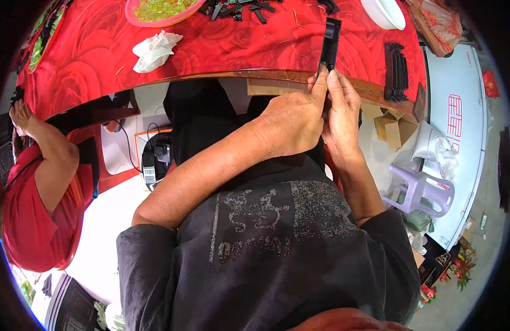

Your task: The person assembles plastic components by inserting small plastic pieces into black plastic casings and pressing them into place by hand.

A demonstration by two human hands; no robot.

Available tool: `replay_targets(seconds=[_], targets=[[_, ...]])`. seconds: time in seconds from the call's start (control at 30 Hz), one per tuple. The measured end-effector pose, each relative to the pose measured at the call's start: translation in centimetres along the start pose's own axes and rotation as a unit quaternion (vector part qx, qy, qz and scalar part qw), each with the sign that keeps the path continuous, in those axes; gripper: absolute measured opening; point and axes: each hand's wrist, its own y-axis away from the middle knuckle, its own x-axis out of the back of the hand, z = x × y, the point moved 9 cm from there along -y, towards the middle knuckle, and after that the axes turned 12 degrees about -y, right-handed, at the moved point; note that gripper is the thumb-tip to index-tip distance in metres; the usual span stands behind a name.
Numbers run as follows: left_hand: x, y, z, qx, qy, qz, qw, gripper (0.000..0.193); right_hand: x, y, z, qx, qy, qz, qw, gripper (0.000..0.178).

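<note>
A long, narrow black plastic strip [330,47] with a shallow channel along it points away from me over the front edge of the table. My left hand [296,121] is closed at its lower end, the index finger stretched up along the strip. Around the same end, my right hand [343,113] grips from the right, thumb pressed close to the left fingertips. What lies between the fingers is partly hidden. To the right, a stack of similar black strips [396,73] lies at the table's edge. Loose black pieces [238,8] are heaped at the far middle.
A red rose-patterned cloth [222,47] covers the table. On it are a crumpled white tissue [156,51], a pink-rimmed bowl [165,22] and a white bowl [386,15]. A person in red [43,209] sits left. A purple plastic stool [417,190] and cardboard box [395,129] stand right.
</note>
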Motion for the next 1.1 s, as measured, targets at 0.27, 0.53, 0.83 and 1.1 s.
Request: replay_targets(seconds=[0.27,0.53,0.83,1.1], targets=[[0.3,-0.2,-0.4,-0.006,0.043,0.009,0.999,0.08,1.1,-0.1,0.7,0.004,-0.01,0.033,0.999,0.029],[-0.9,0.7,0.2,-0.016,0.075,0.011,0.997,0.078,0.7,-0.7,-0.1,-0.005,-0.026,0.025,0.999,0.024],[-1.2,0.9,0.1,-0.006,0.066,-0.011,0.998,0.077,0.6,-0.4,-0.2,-0.02,-0.011,0.033,0.999,0.025],[-0.8,0.9,-0.4,0.014,0.067,-0.009,0.998,0.078,1.2,-0.1,1.6,-0.063,-0.047,0.008,0.997,0.024]])
